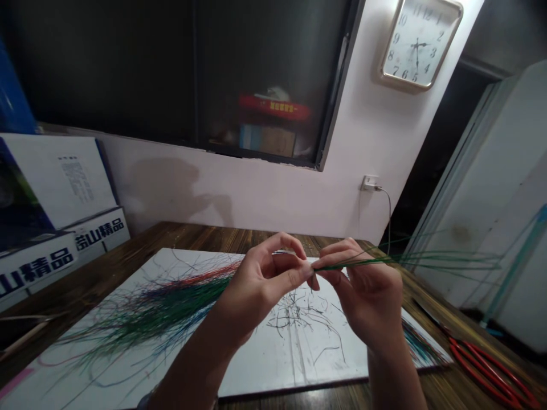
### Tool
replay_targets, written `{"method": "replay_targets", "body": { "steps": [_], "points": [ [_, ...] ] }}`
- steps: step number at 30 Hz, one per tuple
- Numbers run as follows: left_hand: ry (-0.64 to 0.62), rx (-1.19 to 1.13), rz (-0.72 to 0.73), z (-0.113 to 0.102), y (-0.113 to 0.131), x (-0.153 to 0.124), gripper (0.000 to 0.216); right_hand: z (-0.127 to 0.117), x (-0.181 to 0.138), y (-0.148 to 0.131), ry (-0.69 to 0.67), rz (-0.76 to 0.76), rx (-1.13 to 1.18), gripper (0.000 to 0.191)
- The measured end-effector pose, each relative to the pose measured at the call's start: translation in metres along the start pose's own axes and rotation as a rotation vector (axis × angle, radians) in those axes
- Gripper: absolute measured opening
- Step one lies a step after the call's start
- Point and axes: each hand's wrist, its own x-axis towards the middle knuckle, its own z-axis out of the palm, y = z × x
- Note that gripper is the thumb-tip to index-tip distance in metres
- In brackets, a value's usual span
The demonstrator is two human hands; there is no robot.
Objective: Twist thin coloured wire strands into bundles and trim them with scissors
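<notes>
My left hand [260, 285] and my right hand [367, 290] are raised above a white board [299, 359], their fingertips almost meeting. A bundle of thin green strands [354, 263] runs through my right hand's fingers and fans out to the right. My left thumb and fingers pinch at the bundle's near end, where a small silvery glint shows between them. A large spread of fine green, red and blue strands [158, 310] lies on the board to the left, beneath my left forearm. Short loose dark strands [294, 313] are scattered under my hands.
The board lies on a wooden table [179, 236]. Red-handled scissors [487, 370] rest at the right, past another strand bunch [421, 344]. Printed boxes [43, 267] stand at the left. A wall [273, 199] with a window and clock [419, 45] is behind the table.
</notes>
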Motion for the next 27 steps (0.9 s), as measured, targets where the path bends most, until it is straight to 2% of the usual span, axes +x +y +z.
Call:
{"method": "replay_targets", "body": {
  "steps": [4,10,15,21,27],
  "points": [
    [-0.034,-0.047,-0.048,-0.0018,-0.0006,-0.0005,0.010,0.0020,0.0002,0.0010,0.030,-0.160,-0.144,0.028],
    [-0.055,-0.050,-0.081,-0.0009,0.0002,-0.0008,0.011,0.0017,0.0007,-0.0006,0.024,-0.244,-0.314,0.028],
    [-0.060,-0.098,-0.090,-0.0015,-0.0003,-0.0009,0.012,0.0035,0.0011,0.0015,-0.010,-0.275,-0.342,0.025],
    [-0.097,-0.184,-0.158,-0.0039,-0.0001,-0.0019,0.013,0.0062,0.0005,0.0014,0.034,-0.347,-0.381,0.025],
    [-0.083,-0.128,-0.157,-0.0031,0.0006,-0.0027,0.014,0.0075,0.0012,0.0031,0.036,-0.369,-0.357,0.024]
  ]
}}
